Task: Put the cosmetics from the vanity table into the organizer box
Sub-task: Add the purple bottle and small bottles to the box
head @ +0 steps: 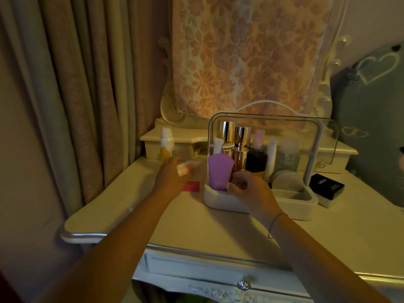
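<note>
Cosmetics (242, 136), among them gold-capped bottles, a dark bottle and a round white compact, are already filling the white plastic organizer box (227, 205) with its clear lid raised, which is sitting right of centre on the cream vanity table (196, 228). The right hand (251, 191) is reaching into the box's near-left compartment, its curled fingers touching the base of the soft purple tube (219, 174) standing there; whether it is pinching something or only steadying the tube cannot be told. The left hand (172, 178) is hovering just left of the box and appears to be gripping a small white-and-pink item (183, 169), too blurred to name. So the sorting is looking well along, with one piece being settled and another being brought over. Next, the left hand is needing to carry its item over the near rim into a free gap, without knocking the upright bottles. Still waiting on the table are a red flat case (192, 186) near the left hand, a white-and-yellow bottle (166, 143) at the far left, and a black box (326, 186) just right of the organizer.
</note>
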A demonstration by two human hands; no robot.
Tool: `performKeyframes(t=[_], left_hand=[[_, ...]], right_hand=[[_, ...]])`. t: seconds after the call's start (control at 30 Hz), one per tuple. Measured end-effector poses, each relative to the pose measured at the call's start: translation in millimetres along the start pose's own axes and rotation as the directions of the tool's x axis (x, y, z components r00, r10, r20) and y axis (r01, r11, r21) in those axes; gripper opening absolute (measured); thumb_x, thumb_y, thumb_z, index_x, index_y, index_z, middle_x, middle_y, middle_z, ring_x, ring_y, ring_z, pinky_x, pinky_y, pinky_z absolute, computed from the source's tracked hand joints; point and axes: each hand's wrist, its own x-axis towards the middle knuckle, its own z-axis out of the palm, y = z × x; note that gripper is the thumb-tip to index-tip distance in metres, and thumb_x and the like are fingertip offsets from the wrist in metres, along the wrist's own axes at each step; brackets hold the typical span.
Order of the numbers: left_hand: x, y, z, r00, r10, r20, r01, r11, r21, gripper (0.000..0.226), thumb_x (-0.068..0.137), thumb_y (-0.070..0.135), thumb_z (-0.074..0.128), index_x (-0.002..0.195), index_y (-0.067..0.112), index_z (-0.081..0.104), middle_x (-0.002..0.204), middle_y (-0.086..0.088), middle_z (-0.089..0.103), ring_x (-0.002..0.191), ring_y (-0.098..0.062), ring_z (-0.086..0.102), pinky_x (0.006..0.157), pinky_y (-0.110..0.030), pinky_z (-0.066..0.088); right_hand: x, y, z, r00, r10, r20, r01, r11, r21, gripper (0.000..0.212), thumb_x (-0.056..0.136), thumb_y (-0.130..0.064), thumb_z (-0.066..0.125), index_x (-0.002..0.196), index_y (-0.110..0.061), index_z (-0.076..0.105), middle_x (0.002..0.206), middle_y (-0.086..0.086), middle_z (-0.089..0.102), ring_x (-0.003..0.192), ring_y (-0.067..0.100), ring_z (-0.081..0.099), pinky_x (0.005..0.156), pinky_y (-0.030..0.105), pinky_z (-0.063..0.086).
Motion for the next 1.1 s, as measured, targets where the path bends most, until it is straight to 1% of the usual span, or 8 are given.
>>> performKeyframes(t=[0.13, 0.3, 0.5, 0.6, 0.73, 0.9, 1.0, 1.1], left_hand=[[15, 14, 17, 0.998, 0.005, 0.070, -0.012, 0.996, 0.089, 0.051, 0.081, 0.016, 0.063, 0.129, 0.014, 0.047, 0.126, -0.010, 0.055, 0.111, -0.029, 0.054, 0.087, -0.036, 0.046], [25, 12, 34, 0.994, -0.097, 0.057, 0.086, 0.981, 0.175, 0.020, 0.085, 0.015, 0.055, 0.104, 0.011, 0.059, 0.105, -0.013, 0.065, 0.094, -0.030, 0.061, 0.082, -0.040, 0.052], [24, 15, 43, 0.987, -0.158, 0.010, 0.155, 0.980, 0.127, 0.022, 0.089, 0.018, 0.053, 0.108, 0.009, 0.057, 0.108, -0.015, 0.063, 0.093, -0.029, 0.058, 0.070, -0.032, 0.039], [20, 19, 44, 0.988, -0.154, -0.025, 0.154, 0.988, 0.011, 0.023, 0.088, 0.016, 0.053, 0.110, 0.008, 0.054, 0.106, -0.015, 0.062, 0.086, -0.023, 0.053, 0.067, -0.031, 0.035], [6, 21, 37, 0.987, -0.114, -0.112, 0.103, 0.990, -0.094, 0.028, 0.086, 0.021, 0.057, 0.114, 0.014, 0.054, 0.104, -0.009, 0.062, 0.095, -0.028, 0.059, 0.068, -0.029, 0.037], [-28, 20, 12, 0.965, -0.125, -0.229, 0.073, 0.971, -0.226, 0.047, 0.088, 0.033, 0.056, 0.129, 0.016, 0.043, 0.116, -0.008, 0.059, 0.098, -0.025, 0.059, 0.075, -0.036, 0.049], [-63, 29, -2, 0.943, -0.079, -0.322, -0.066, 0.908, -0.415, 0.048, 0.090, 0.029, 0.054, 0.133, 0.013, 0.039, 0.113, -0.009, 0.057, 0.085, -0.005, 0.058, 0.062, -0.012, 0.045], [-97, 41, -5, 0.974, 0.076, -0.213, -0.186, 0.807, -0.561, 0.047, 0.089, 0.033, 0.055, 0.132, 0.024, 0.037, 0.112, 0.001, 0.058, 0.091, 0.001, 0.059, 0.066, -0.012, 0.048]], right_hand=[[-1, 2, 1, 1.000, -0.023, -0.015, 0.024, 1.000, 0.018, 0.030, 0.086, -0.027, 0.065, 0.114, -0.014, 0.063, 0.099, 0.000, 0.066, 0.090, 0.012, 0.060, 0.075, 0.022, 0.046], [-5, 6, 0, 0.998, -0.055, -0.041, 0.055, 0.998, 0.001, 0.029, 0.087, -0.029, 0.064, 0.113, -0.018, 0.063, 0.097, -0.005, 0.065, 0.087, 0.004, 0.058, 0.068, 0.012, 0.042], [-6, 4, 0, 0.998, -0.050, -0.041, 0.051, 0.998, 0.026, 0.031, 0.087, -0.028, 0.065, 0.116, -0.020, 0.061, 0.098, -0.005, 0.065, 0.089, 0.007, 0.058, 0.076, 0.022, 0.049], [-6, 5, 1, 0.997, -0.040, -0.060, 0.044, 0.997, 0.060, 0.031, 0.086, -0.027, 0.066, 0.116, -0.019, 0.061, 0.098, -0.005, 0.065, 0.089, 0.006, 0.059, 0.074, 0.018, 0.046], [-7, 6, 1, 0.997, -0.021, -0.074, 0.029, 0.994, 0.109, 0.034, 0.085, -0.024, 0.066, 0.118, -0.019, 0.059, 0.099, -0.005, 0.064, 0.090, 0.004, 0.058, 0.072, 0.012, 0.043], [-24, -1, -2, 0.971, -0.011, -0.238, 0.064, 0.974, 0.216, 0.030, 0.086, -0.014, 0.064, 0.116, -0.017, 0.059, 0.101, -0.005, 0.062, 0.095, 0.006, 0.057, 0.083, 0.022, 0.049], [-42, -9, -1, 0.942, -0.070, -0.329, 0.151, 0.962, 0.227, 0.018, 0.084, -0.013, 0.065, 0.100, -0.021, 0.060, 0.092, -0.010, 0.060, 0.088, 0.004, 0.057, 0.072, 0.016, 0.047], [-54, -25, 4, 0.970, -0.063, -0.233, 0.149, 0.916, 0.372, 0.021, 0.081, -0.032, 0.067, 0.100, -0.027, 0.060, 0.093, -0.012, 0.063, 0.088, 0.003, 0.060, 0.069, 0.012, 0.048]])
